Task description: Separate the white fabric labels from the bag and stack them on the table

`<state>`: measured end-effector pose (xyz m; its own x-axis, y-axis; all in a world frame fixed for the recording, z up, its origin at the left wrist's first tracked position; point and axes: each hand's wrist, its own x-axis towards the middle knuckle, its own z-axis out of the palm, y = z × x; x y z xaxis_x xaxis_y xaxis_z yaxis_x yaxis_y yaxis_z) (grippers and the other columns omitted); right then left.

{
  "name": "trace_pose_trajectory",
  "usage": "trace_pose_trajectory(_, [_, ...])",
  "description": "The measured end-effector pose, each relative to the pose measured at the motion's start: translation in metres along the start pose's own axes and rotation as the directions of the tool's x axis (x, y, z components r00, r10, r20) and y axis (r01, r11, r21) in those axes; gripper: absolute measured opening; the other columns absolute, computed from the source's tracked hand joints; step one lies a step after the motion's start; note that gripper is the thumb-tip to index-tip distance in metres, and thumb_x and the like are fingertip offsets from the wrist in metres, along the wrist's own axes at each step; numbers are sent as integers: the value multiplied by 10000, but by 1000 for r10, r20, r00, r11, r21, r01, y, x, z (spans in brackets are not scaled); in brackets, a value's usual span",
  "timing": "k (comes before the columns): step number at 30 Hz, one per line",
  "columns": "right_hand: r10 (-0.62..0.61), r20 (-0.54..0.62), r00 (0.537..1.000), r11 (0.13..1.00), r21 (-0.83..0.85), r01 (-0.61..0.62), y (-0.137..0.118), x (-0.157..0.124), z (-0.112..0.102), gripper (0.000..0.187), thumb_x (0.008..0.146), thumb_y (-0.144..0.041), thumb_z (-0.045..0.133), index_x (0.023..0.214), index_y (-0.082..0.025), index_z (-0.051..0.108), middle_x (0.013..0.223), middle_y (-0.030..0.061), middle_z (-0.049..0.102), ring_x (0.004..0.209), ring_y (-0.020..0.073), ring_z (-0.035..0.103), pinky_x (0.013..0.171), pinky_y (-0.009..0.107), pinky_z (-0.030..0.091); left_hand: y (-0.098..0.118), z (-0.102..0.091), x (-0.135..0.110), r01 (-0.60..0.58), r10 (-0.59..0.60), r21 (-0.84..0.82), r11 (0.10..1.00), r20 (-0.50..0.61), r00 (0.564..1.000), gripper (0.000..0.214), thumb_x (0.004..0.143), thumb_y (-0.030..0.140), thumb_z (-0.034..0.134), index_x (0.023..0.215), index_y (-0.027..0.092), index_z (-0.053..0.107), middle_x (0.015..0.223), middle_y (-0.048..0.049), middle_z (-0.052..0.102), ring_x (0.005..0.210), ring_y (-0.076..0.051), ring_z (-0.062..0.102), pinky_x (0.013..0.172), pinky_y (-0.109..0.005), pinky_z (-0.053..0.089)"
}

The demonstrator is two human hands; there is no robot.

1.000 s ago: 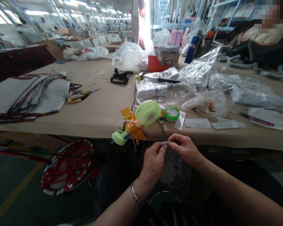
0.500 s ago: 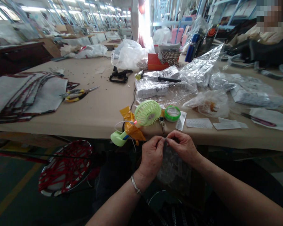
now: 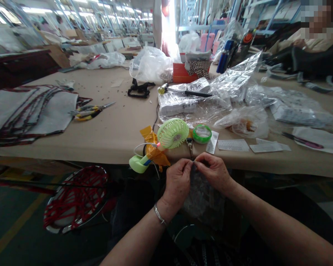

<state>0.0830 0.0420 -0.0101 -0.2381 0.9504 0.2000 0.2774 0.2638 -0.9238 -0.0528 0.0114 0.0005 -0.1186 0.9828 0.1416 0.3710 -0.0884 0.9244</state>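
My left hand (image 3: 178, 181) and my right hand (image 3: 214, 171) meet just below the table's front edge (image 3: 99, 157). Both pinch the top of a small clear plastic bag (image 3: 201, 195) that hangs down between them over my lap. The fingers of each hand are closed on the bag's mouth. What the bag holds is too blurred to name. A silver bracelet (image 3: 159, 216) sits on my left wrist. Just above my hands, a small green fan (image 3: 172, 133) stands on the table edge, bound with yellow tape.
A green tape roll (image 3: 202, 133), paper labels (image 3: 233, 145) and several clear bags (image 3: 238, 88) lie at right. Scissors (image 3: 92, 109) and stacked fabric pieces (image 3: 27, 111) lie at left. A hammer (image 3: 183, 91) lies mid-table. A basket of red cord (image 3: 74, 199) sits on the floor. Another person sits at far right.
Both hands have risen slightly toward the table edge with the bag, and the fingertips have drawn closer together.
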Motion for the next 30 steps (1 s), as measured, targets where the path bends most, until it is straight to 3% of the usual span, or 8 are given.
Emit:
trace_pose_trajectory(7, [7,-22,1000,1000,2,-7,0,1,2,144,803,-280,544,731,-164,590,611,-17,570,583,109,520,581,217,429,0,1,1,14,-14,-20,1000,-3,1000,202,833,266,487,726,161,623,648,27,587,609,-87,516,587,-177,391])
trace_pose_trajectory(11, [9,54,999,999,-36,-8,-7,-8,-4,153,804,-305,561,759,-166,609,648,-9,607,603,115,547,580,214,438,2,-2,-7,35,-34,-44,998,31,999,217,835,295,483,731,164,621,657,24,586,630,-95,522,594,-179,396])
trace_pose_trajectory(16, [-119,158,980,959,-237,154,-24,-13,-29,115,831,-273,538,815,-182,607,677,-12,615,608,110,564,585,210,443,-8,-7,-23,112,-110,-36,993,66,992,221,820,297,490,696,167,617,606,30,563,591,-98,505,551,-182,378])
trace_pose_trajectory(18, [-253,131,959,879,-384,284,-28,-3,-42,134,857,-251,495,826,-184,606,726,9,614,669,126,570,639,233,450,-19,-7,-26,142,-140,-26,990,54,989,220,811,289,492,687,168,627,606,22,587,597,-108,528,561,-188,391])
trace_pose_trajectory(21, [-438,111,892,658,-637,402,-30,23,-60,165,860,-255,490,936,-187,620,915,63,620,901,199,553,807,324,438,-36,-5,-29,168,-168,2,986,78,983,227,805,288,482,731,179,668,671,-2,663,654,-138,591,615,-214,437])
trace_pose_trajectory(25, [-438,204,876,392,-833,390,-25,54,-66,341,820,-329,553,1129,-184,565,1210,106,527,1161,313,412,952,468,344,-50,-4,-33,185,-194,97,978,93,977,271,780,279,499,957,194,686,979,-52,705,904,-190,628,817,-274,461])
trace_pose_trajectory(28, [-440,274,856,322,-841,435,-16,62,-64,295,819,-336,545,1081,-205,584,1252,99,500,1186,336,391,957,507,326,-54,-5,-37,194,-210,157,968,90,974,298,772,276,503,989,177,682,1017,-72,695,949,-203,619,855,-296,451])
trace_pose_trajectory(30, [-493,233,838,356,-825,439,-9,61,-67,303,833,-338,523,1096,-196,570,1254,111,492,1176,328,406,949,501,342,-53,-5,-39,194,-213,162,967,106,971,274,771,264,497,938,179,696,953,-64,708,895,-195,630,814,-290,460])
